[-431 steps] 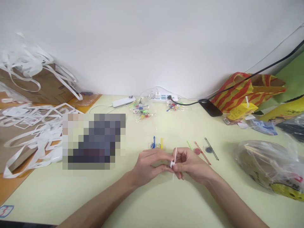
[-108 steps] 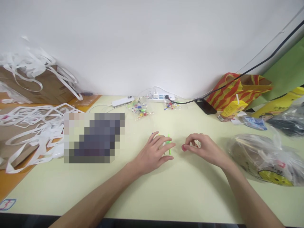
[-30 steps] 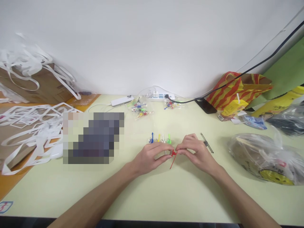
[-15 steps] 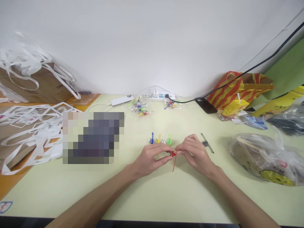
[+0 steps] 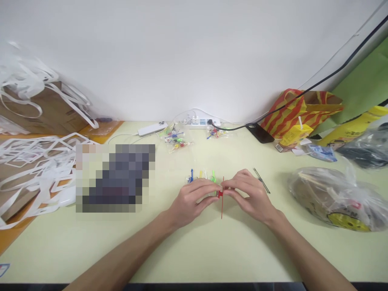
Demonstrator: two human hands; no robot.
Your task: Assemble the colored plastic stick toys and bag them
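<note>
In the middle of the table, my left hand (image 5: 190, 202) pinches a small red plastic part (image 5: 220, 194) between thumb and fingers. My right hand (image 5: 248, 196) is closed on a thin red plastic strip (image 5: 222, 208), which stands nearly upright against that part. The two fingertips almost meet around the red pieces, so their joint is partly hidden. Just beyond the hands are small plastic pieces: a blue one (image 5: 191, 176), a yellow one (image 5: 200, 174), a white one (image 5: 205, 175) and a green one (image 5: 213, 176). A thin black piece (image 5: 261, 180) lies beyond my right hand.
Clear packets of coloured parts (image 5: 177, 141) lie near a power strip (image 5: 197, 121). A white device (image 5: 152, 128) and a black phone (image 5: 260, 133) lie at the back. A plastic-wrapped bundle (image 5: 333, 202) sits right; white straps (image 5: 36, 173) and a blurred-out dark object (image 5: 118, 178) are left.
The thin red strip has turned more upright and now also sticks up above the fingers. Both hands stay close together around the red pieces. The view has shifted slightly.
</note>
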